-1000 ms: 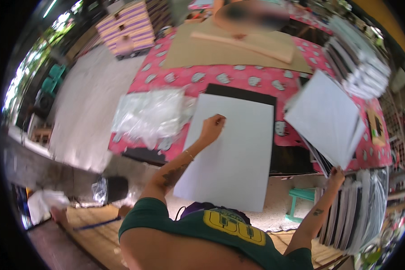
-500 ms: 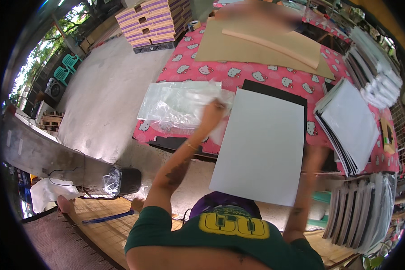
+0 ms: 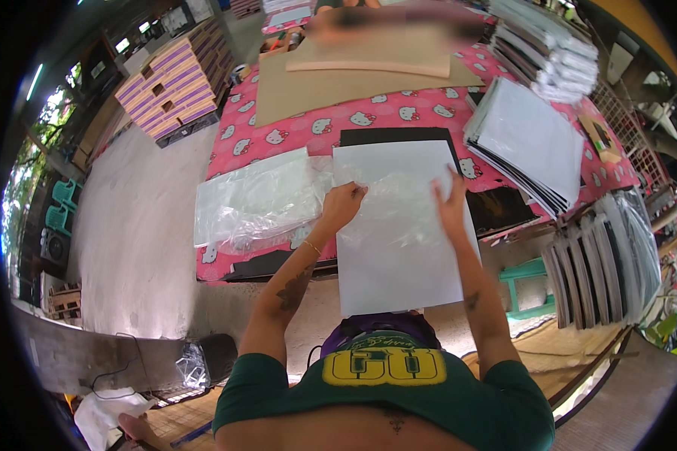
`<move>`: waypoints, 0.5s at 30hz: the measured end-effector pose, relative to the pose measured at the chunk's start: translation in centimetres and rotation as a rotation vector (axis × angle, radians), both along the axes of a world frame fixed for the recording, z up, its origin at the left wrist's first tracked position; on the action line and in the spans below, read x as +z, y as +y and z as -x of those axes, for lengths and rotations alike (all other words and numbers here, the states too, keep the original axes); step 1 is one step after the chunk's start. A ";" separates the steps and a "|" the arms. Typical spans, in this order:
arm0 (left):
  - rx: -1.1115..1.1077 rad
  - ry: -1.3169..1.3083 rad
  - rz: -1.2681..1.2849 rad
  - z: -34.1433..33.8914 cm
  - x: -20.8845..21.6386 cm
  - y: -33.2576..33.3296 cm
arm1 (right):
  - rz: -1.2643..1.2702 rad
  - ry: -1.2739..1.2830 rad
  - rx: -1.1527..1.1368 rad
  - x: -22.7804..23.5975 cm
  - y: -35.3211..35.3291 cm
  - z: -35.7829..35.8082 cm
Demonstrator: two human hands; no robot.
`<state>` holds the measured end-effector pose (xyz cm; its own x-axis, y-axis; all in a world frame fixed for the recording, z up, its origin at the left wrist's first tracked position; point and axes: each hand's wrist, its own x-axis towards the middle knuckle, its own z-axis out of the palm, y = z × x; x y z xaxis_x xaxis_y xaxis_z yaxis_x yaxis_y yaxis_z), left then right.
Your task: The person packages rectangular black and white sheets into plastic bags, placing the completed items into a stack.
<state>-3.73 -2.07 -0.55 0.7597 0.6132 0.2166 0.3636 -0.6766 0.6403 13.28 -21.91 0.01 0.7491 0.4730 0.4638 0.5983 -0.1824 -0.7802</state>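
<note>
A large white sheet or board (image 3: 399, 263) lies in front of me, its near end jutting past the table edge toward my body. Beneath it, a black board (image 3: 395, 136) shows along the far side. Clear plastic film (image 3: 391, 188) with shiny creases spreads over the upper part of the white sheet. My left hand (image 3: 343, 204) pinches the film near the sheet's left edge. Over the sheet's right side, my right hand (image 3: 450, 201) has its fingers apart and appears to hold nothing. To the left lies a pile of clear plastic bags (image 3: 257, 194).
Brown paper (image 3: 338, 94) covers the far part of the pink-clothed table (image 3: 229, 143). Stacked white and black boards (image 3: 530, 131) sit at the right, with wrapped bundles (image 3: 605, 263) below. A blurred person is across the table. Striped cartons (image 3: 174, 86) stand at far left.
My left hand has moved from the plastic pile to the white sheet, bringing clear film over it. The right hand has come up over the sheet's right side. The view has turned rightward.
</note>
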 end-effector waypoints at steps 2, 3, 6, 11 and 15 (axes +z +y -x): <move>0.004 0.050 -0.112 -0.3 0.1 -0.7 | 0.173 -0.275 -0.052 -0.4 -1.8 2.9; -0.029 0.056 -0.265 -0.6 0.1 -1.1 | 0.203 -0.189 -0.051 -2.2 -2.9 2.6; -0.061 -0.077 -0.580 -0.5 -0.8 -1.6 | 0.329 0.098 -0.013 -6.5 -6.4 -1.6; -0.140 -0.296 -0.435 0.8 0.5 -7.0 | 0.369 -0.266 -0.067 -1.9 -5.5 4.8; -0.334 -0.170 0.023 0.1 -2.2 -14.6 | 0.790 -0.028 -0.097 -5.5 -6.6 0.7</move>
